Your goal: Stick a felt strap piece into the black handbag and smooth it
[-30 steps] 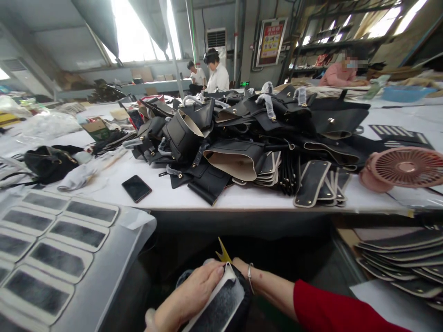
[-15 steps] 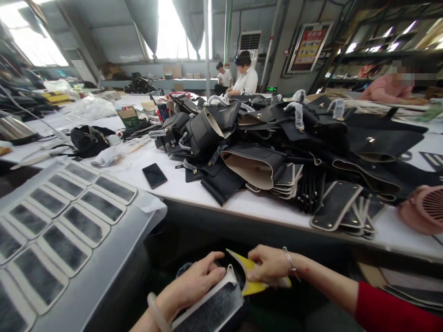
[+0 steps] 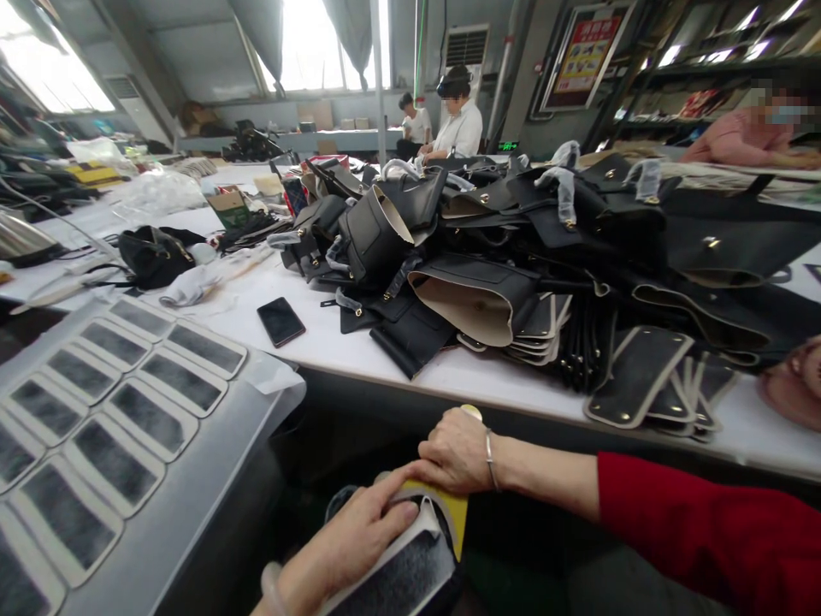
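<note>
My left hand [image 3: 363, 535] rests on a black panel with a pale border [image 3: 401, 575] at the bottom centre, its fingers spread along the upper edge. Just right of it, my right hand [image 3: 454, 452] is closed round a yellow piece [image 3: 457, 512], which lies against the panel's far end. A small round yellow end [image 3: 471, 411] shows above the right knuckles. The fingertips of both hands come close together over the panel's edge. What supports the panel from below is dark and hard to make out.
Similar panels [image 3: 121, 445] lie in rows on a sheet-covered board at left. Ahead, a white table [image 3: 333, 368] bears piled black bags [image 3: 478, 299], a phone [image 3: 280, 322], stacked straps [image 3: 641, 376] and a pink fan [image 3: 795, 385]. People sit beyond the table.
My right hand has moved left and up, turning the yellow piece across the panel's far end. My left hand stays on the panel. The view has shifted slightly.
</note>
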A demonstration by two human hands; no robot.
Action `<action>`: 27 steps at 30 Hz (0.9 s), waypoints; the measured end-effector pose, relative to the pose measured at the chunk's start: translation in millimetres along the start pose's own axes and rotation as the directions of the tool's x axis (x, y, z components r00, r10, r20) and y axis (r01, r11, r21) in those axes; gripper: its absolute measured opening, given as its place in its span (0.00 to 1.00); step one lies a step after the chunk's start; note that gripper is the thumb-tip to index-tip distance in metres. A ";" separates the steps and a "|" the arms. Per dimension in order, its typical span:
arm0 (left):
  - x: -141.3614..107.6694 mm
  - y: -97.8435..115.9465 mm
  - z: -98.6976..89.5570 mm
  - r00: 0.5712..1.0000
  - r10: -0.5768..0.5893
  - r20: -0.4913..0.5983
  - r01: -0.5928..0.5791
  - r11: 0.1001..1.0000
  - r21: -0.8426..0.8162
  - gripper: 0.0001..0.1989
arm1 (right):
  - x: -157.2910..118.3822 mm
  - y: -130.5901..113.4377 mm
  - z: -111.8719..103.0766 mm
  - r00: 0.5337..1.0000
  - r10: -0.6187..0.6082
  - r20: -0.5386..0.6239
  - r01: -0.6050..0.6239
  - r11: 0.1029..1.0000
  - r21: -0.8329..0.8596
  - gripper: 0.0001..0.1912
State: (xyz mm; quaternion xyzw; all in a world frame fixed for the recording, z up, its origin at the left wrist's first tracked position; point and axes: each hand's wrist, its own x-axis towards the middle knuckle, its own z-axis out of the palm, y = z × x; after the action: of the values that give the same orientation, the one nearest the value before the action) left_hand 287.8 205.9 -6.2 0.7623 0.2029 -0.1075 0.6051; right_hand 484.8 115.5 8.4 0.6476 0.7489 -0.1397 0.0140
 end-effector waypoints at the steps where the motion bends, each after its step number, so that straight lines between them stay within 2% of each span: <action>1: -0.4 2.1 -0.3 1.000 0.002 0.006 -0.002 1.000 0.007 0.24 | 0.2 -0.6 -0.3 1.000 -0.007 -0.002 0.007 1.000 -0.017 0.32; 7: -0.6 4.4 0.4 1.000 0.000 -0.001 0.000 0.999 0.040 0.23 | -1.4 -5.6 -5.4 0.999 -0.036 0.011 0.037 0.996 -0.078 0.31; 15: -1.8 3.6 2.6 0.999 0.037 0.009 -0.038 0.996 0.085 0.19 | -3.6 -12.4 -12.3 0.996 -0.024 0.083 0.031 0.996 -0.087 0.28; 27: -6.1 8.1 7.1 0.997 0.072 -0.017 -0.066 0.968 0.243 0.16 | -16.0 -24.6 -10.4 0.988 0.094 0.122 -0.086 0.994 -0.063 0.30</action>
State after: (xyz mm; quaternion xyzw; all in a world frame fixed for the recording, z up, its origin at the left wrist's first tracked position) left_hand 286.4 196.5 1.6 0.8383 0.1694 -0.1008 0.5084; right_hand 465.1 99.4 26.4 0.6701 0.7203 -0.1573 0.0857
